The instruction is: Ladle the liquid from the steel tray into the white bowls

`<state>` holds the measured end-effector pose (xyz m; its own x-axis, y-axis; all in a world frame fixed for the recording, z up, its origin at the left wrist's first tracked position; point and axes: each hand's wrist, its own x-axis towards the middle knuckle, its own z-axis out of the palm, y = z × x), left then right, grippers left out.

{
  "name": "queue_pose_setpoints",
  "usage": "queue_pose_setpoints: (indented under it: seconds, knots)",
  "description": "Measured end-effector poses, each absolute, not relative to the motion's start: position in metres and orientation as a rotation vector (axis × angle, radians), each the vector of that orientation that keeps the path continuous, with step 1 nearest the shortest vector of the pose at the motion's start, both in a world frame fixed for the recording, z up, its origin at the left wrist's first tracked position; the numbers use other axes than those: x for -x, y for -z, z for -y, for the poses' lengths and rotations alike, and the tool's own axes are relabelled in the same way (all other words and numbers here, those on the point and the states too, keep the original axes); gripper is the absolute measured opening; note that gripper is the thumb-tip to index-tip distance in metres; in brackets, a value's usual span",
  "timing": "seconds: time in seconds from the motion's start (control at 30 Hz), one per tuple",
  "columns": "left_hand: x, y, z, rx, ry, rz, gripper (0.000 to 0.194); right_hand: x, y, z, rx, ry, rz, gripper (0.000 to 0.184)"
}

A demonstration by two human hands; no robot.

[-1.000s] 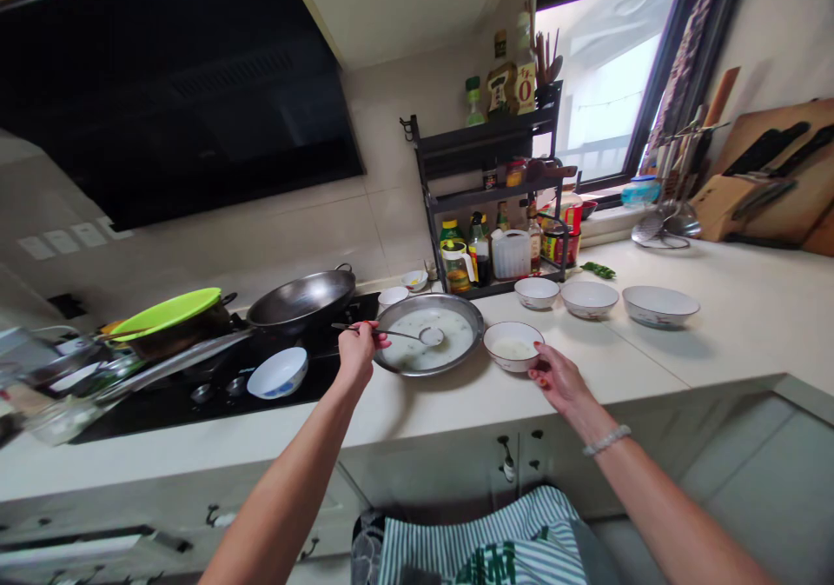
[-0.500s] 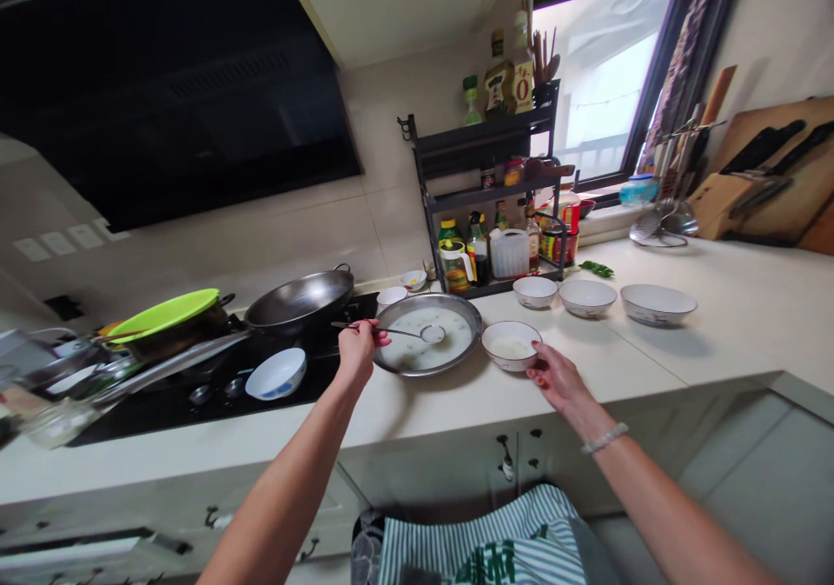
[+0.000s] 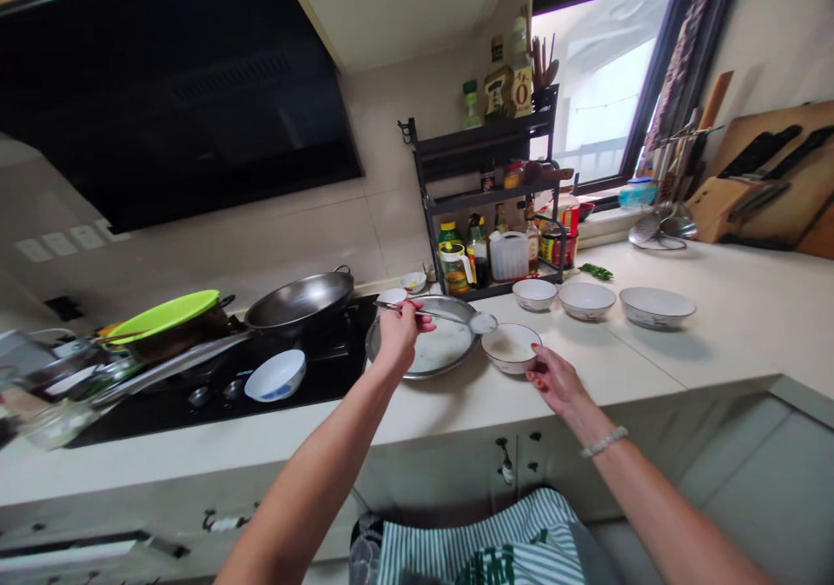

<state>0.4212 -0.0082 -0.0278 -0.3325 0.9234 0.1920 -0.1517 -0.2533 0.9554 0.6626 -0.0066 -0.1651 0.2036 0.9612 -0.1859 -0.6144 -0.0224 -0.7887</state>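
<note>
The left hand (image 3: 400, 333), gripping the spoon (image 3: 482, 322), has moved toward the right hand (image 3: 553, 378), which still holds the bowl's rim. The spoon's filled, whitish head now nears the white bowl (image 3: 511, 349).

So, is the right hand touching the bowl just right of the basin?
Touching. Head view: the right hand grips this bowl at its right rim.

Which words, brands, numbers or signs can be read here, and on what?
"0": pale label of the top-shelf bottle by the window; characters above it are too blurred.
Striped apron: green lettering, folded, not legible.
Dark-labelled bottle, red-labelled jar, hob: any text too small or blurred.
</note>
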Motion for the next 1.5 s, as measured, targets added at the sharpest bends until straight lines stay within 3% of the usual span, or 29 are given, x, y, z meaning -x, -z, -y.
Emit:
queue_pose_setpoints:
  seconds: [0.3, 0.53, 0.63, 0.9, 1.3, 1.5]
  knots:
    - [-0.46, 0.059, 0.028, -1.777, -1.529, -1.133, 0.022, -0.662, 0.163, 0.009, 0.888, -1.354, 0.465, 0.027]
    - [-0.451, 0.064, 0.041, -2.497, -1.415, -0.768, 0.022, -0.662, 0.164, 0.008, 0.876, -1.355, 0.456, 0.023]
    - [-0.449, 0.068, 0.038, -2.342, -1.457, -0.782, 0.022, -0.662, 0.161, 0.01, 0.876, -1.35, 0.462, 0.024]
    - [-0.41, 0.063, 0.01, -1.249, -1.8, -1.093, 0.029, -0.662, 0.16, 0.011, 0.88, -1.354, 0.467, 0.026]
    - [-0.342, 0.072, 0.036, -1.793, -1.597, -1.523, 0.026, -0.662, 0.162, 0.009, 0.919, -1.332, 0.467, 0.029]
    - [-0.336, 0.083, 0.026, -1.645, -1.606, -1.544, 0.024, -0.662, 0.161, 0.009, 0.916, -1.337, 0.476, 0.028]
